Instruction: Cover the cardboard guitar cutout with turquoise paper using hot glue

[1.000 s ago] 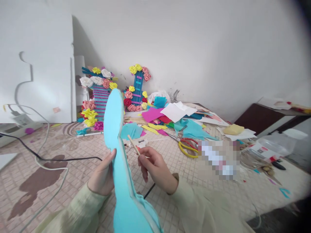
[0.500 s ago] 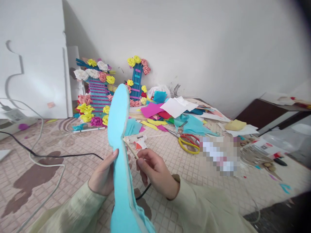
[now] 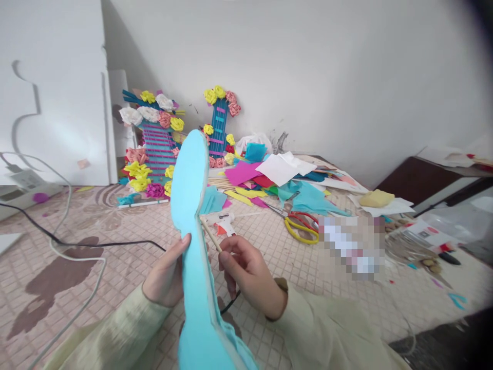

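A tall light-blue cut-out shape (image 3: 192, 216) with a curved top stands upright in front of me. My left hand (image 3: 167, 275) grips its narrow middle from the left, thumb on the blue face. My right hand (image 3: 246, 272) is closed on a thin wooden stick (image 3: 211, 235), whose tip touches the shape's right edge. A white glue gun (image 3: 225, 222) lies on the tiled mat just behind the stick.
Yellow-handled scissors (image 3: 298, 226) and a heap of coloured paper sheets (image 3: 269, 177) lie to the right. Two letter-like pieces decorated with paper flowers (image 3: 154, 149) lean at the wall. Black and white cables (image 3: 77, 249) cross the mat on the left. A dark low table (image 3: 416, 182) stands at right.
The view has shifted slightly. The blue shape and both hands have kept their grip; the stick tip stays at the shape's right edge.
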The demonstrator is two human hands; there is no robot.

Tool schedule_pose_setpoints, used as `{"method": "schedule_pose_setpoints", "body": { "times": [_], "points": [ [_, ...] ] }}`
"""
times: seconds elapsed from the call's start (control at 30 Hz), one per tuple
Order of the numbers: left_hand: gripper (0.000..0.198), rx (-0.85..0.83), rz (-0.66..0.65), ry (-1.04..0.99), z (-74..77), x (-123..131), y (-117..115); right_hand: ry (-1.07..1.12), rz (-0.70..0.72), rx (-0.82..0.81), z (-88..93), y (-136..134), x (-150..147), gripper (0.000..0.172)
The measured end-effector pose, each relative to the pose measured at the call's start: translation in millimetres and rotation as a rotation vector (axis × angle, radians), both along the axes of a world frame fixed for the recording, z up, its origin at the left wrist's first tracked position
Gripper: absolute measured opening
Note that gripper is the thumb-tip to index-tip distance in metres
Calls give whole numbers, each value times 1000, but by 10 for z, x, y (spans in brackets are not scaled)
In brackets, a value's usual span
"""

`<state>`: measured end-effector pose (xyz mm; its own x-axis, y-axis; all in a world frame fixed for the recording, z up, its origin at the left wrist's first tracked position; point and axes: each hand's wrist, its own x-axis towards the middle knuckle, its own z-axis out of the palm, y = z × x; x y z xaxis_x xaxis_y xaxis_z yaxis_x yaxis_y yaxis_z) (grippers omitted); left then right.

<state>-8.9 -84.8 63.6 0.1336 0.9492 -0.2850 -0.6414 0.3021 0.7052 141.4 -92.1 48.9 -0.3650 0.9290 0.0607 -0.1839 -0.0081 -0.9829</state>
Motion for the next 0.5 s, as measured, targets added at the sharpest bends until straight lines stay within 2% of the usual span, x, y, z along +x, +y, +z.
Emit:
{"method": "schedule_pose_setpoints", "body": {
  "times": [0.23, 0.37, 0.5],
  "points": [
    [35, -14, 115, 114, 55, 40, 22, -211, -173, 312, 33, -2, 55, 6],
    [28, 13, 218, 126, 98, 87, 15, -291, -230, 413, 29, 21, 82, 4],
    [23, -34, 221, 130, 65, 65, 22, -297, -288, 520, 34, 28, 96, 3]
  ]
}}
